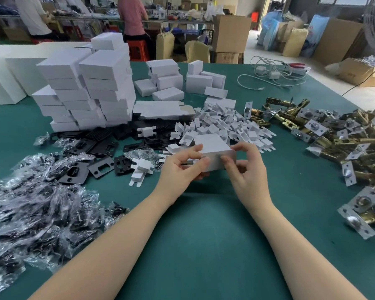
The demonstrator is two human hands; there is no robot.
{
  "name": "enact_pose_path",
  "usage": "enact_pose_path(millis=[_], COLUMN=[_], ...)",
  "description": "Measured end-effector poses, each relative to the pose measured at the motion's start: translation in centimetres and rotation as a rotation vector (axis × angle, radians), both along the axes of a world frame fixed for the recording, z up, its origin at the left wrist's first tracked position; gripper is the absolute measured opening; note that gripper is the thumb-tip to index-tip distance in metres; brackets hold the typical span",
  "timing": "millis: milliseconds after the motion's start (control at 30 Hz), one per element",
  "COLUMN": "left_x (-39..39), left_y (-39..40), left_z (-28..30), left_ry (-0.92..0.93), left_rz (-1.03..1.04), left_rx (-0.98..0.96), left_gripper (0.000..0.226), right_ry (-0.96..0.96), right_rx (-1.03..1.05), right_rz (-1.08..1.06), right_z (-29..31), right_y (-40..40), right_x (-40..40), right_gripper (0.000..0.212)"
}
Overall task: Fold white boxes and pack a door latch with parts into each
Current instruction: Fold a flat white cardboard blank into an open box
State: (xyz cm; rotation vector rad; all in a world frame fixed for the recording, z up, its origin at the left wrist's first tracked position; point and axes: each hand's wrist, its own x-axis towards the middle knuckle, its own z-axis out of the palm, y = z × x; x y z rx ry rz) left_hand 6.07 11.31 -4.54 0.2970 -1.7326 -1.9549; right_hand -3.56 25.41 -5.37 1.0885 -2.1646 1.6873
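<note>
Nearest us, two bare forearms reach forward over a green table [204, 245]. Our left hand [180, 167] and right hand [246, 167] hold a small white box [214, 151] between them, just above the table's middle; the fingers of both curl round its near edge. To the left we see clear bags of black parts [30, 208] and black plates [100, 148]. Behind the box lie white card inserts [225, 122], flat box blanks [160, 109] and stacked folded boxes [85, 89]. Brass door latches [333, 135] are heaped on the right.
</note>
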Motion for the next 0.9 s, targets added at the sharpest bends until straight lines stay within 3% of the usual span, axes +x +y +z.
enact_pose_path(millis=[200,300,433,533,633,733,833,900], left_x=[-0.2,-0.2,-0.1,0.0,0.0,0.0,0.0,0.0], left_y=[0.6,1.0,1.0,1.2,1.6,1.6,1.6,1.6], left_z=[-0.8,-0.6,-0.7,-1.0,-0.9,-1.0,-1.1,-1.1], left_ry=[-0.024,0.058,0.076,0.082,0.059,0.018,-0.037,-0.111], left_rz=[0.088,0.11,0.113,0.095,0.057,0.002,0.03,0.1], left_rx=[-0.361,-0.538,-0.486,-0.446,-0.421,-0.416,-0.633,-0.846], left_gripper=[0.027,0.019,0.003,0.014,0.024,0.037,0.035,0.052], right_ry=[-0.308,-0.411,-0.35,-0.33,-0.339,-0.34,-0.387,-0.441], right_rx=[-0.019,-0.067,-0.097,-0.119,-0.142,-0.183,-0.23,-0.319], right_rz=[-0.048,-0.061,-0.068,-0.1,-0.096,-0.07,-0.08,-0.079], right_z=[-0.1,-0.1,0.1,0.2,0.2,0.1,0.2,0.5], right_y=[-0.3,-0.5,-0.4,-0.7,-0.8,-0.8,-0.9,-0.7], right_x=[-0.1,0.1,0.8,1.2,1.3,1.3,1.0,0.6], right_gripper=[0.006,0.013,0.02,0.024,0.012,0.036,0.041,0.037])
